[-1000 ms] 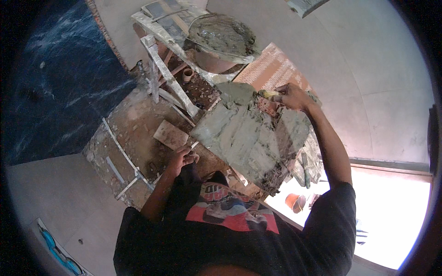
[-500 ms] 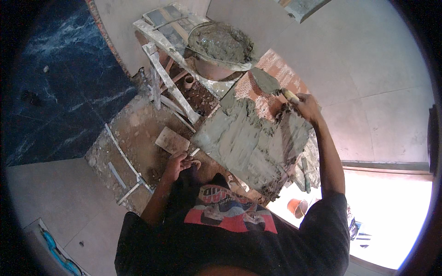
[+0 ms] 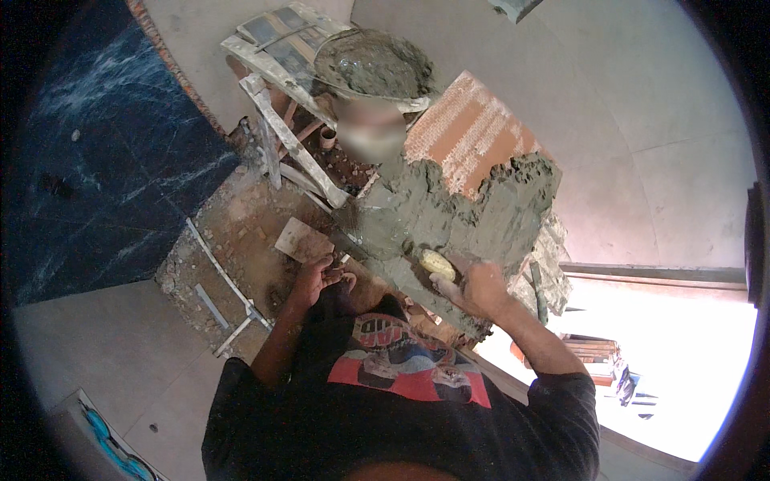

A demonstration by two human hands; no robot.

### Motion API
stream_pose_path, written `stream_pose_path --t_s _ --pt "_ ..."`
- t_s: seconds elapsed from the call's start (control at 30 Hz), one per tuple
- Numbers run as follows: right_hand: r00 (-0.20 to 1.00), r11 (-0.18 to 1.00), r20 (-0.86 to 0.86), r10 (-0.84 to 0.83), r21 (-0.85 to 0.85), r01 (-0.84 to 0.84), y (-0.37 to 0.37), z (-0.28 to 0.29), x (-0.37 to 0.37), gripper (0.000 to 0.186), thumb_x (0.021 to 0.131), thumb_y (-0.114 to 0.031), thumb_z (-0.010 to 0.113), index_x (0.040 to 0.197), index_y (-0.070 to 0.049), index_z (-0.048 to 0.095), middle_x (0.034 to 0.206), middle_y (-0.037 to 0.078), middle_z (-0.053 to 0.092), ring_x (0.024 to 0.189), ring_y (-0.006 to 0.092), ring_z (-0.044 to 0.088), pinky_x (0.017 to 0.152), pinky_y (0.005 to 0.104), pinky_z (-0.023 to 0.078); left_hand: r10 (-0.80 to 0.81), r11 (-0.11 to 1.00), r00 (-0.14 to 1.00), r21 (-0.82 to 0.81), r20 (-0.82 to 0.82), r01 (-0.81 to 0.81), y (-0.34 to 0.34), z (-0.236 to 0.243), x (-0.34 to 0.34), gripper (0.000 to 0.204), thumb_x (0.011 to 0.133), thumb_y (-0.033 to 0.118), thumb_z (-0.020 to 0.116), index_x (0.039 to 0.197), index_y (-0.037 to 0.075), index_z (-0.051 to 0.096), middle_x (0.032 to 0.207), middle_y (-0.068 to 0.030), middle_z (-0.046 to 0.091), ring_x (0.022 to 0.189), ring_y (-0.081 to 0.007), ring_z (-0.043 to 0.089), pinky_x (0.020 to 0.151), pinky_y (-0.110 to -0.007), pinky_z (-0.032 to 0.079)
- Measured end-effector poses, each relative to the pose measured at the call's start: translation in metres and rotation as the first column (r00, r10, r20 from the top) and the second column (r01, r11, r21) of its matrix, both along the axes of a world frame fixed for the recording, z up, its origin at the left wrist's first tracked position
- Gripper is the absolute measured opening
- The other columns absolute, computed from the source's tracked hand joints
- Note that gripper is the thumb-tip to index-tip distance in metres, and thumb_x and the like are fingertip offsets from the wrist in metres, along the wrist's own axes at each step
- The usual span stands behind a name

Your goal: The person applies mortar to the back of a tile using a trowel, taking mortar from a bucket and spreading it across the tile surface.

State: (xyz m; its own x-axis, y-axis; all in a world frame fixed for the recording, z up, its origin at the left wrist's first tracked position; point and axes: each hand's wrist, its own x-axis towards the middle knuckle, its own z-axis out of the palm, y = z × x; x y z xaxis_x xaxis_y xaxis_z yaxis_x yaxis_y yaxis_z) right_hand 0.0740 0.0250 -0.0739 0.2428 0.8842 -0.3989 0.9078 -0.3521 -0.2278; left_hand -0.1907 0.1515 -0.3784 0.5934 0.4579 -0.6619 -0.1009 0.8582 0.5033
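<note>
My right hand point(image 3: 483, 293) is closed round the pale yellow handle of a trowel point(image 3: 437, 266). Its blade blends into the wet grey mortar point(image 3: 489, 216) and is hard to make out. The mortar covers the near and middle part of a large tile point(image 3: 473, 120), whose ribbed orange-brown back shows bare at the far end. My left hand point(image 3: 314, 280) hangs over the tile's left side, beside a small pale square piece point(image 3: 303, 240). Its fingers are loosely bent and apart, with nothing seen in them.
A wide bucket of mortar point(image 3: 375, 64) stands beyond the tile, by a splattered wooden trestle point(image 3: 293, 140). Rubble and pale pipes point(image 3: 216, 260) lie on the dug floor at left. Dark blue marbled tiling point(image 3: 104, 152) lies farther left. Bright light enters at right.
My right hand has drawn the trowel from the tile's far end back toward me. Mortar now reaches farther along the tile's right side. My left hand has hardly moved.
</note>
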Motion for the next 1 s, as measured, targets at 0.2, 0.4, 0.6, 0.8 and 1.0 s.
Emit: stream_pose_path --t_s 0.2,0.4,0.6,0.8,1.0 --pt "0.98 0.985 0.201 0.011 0.168 -0.045 -0.019 -0.027 0.015 0.05 0.085 -0.036 0.065 0.127 -0.011 0.057 0.093 0.022 0.064 0.074 0.0418 0.064 0.066 0.0462 0.053 -0.044 0.999 0.999 -0.013 -0.007 0.044 -0.004 0.004 0.005 0.03 0.093 0.027 0.057 0.115 0.007 0.06 0.101 -0.0066 0.066 0.085 -0.0168 0.064 0.079 -0.034 0.052" --pt "0.939 0.984 0.341 -0.046 0.176 -0.016 -0.007 -0.045 0.068 0.051 0.086 -0.038 0.062 0.131 -0.015 0.055 0.094 0.021 0.064 0.075 0.0403 0.064 0.065 0.0485 0.052 -0.066 0.997 0.997 -0.03 0.03 0.067 -0.001 0.015 0.008 0.026 0.094 0.025 0.056 0.112 0.006 0.06 0.097 -0.0065 0.066 0.083 -0.0169 0.064 0.079 -0.034 0.052" --pt "0.928 0.994 0.357 -0.105 0.044 0.096 0.017 -0.043 0.097 0.05 0.088 -0.041 0.058 0.132 -0.018 0.053 0.087 0.023 0.066 0.079 0.04 0.065 0.067 0.0493 0.052 -0.004 1.0 0.999 -0.002 0.049 0.004 -0.01 0.014 -0.002 0.025 0.094 0.023 0.056 0.111 0.006 0.059 0.095 -0.0069 0.065 0.08 -0.0183 0.063 0.077 -0.034 0.052" --pt "0.945 0.958 0.276 -0.178 0.267 0.102 0.025 -0.045 0.125 0.047 0.088 -0.042 0.058 0.128 -0.017 0.056 0.087 0.022 0.066 0.08 0.0409 0.064 0.069 0.0505 0.051 -0.023 0.998 1.0 -0.06 -0.011 0.023 -0.012 0.004 0.001 0.025 0.094 0.022 0.057 0.113 0.006 0.058 0.094 -0.0068 0.065 0.08 -0.0186 0.063 0.075 -0.035 0.053" --pt "0.955 0.92 0.054 -0.293 0.287 0.266 0.022 -0.051 0.135 0.043 0.087 -0.042 0.061 0.113 -0.007 0.064 0.085 0.02 0.068 0.078 0.0343 0.066 0.071 0.045 0.051 -0.043 0.997 0.999 -0.072 -0.005 0.043 -0.011 0.007 0.002 0.025 0.094 0.022 0.057 0.115 0.008 0.058 0.097 -0.0065 0.066 0.083 -0.018 0.064 0.077 -0.033 0.053"
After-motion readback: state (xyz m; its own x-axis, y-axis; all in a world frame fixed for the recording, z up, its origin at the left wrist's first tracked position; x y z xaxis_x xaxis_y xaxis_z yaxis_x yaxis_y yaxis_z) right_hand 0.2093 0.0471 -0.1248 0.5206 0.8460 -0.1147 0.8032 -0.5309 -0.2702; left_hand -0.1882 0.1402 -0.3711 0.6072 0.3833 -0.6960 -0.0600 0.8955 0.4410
